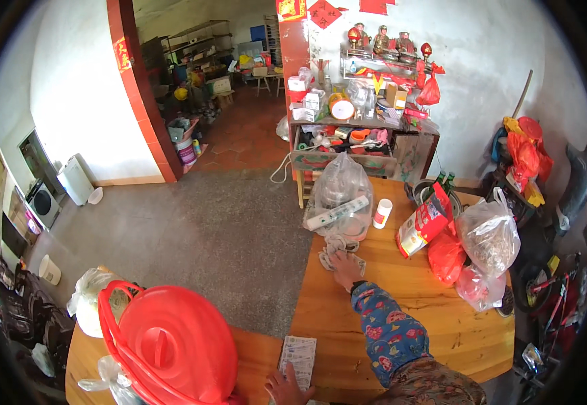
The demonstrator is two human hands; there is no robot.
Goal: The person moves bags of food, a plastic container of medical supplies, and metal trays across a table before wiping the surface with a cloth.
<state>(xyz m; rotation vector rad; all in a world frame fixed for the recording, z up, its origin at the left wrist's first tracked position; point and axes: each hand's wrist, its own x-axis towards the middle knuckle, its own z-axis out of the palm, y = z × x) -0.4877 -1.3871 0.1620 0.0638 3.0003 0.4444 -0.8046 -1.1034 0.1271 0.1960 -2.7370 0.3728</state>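
At the far end of my stretched-out arm, my right hand [346,266] is closed on a crumpled grey rag [335,248] against the wooden table [388,307]. Just beyond the rag stands a clear plastic bag [341,179] with a long pale box [338,212] across its front. A white bottle [382,214] with a red label is right of that bag. Near the bottom edge, my left hand [287,389] lies with fingers spread beside a printed sheet [299,356]; part of this hand is cut off. Blue patterned cloth covers my right forearm.
A large red lidded plastic container [179,344] stands left of my left hand. On the table's right side are a red-and-white packet [425,221], a red bag [447,256] and a filled clear bag [488,239]. Beyond the table is a cluttered cabinet [347,162].
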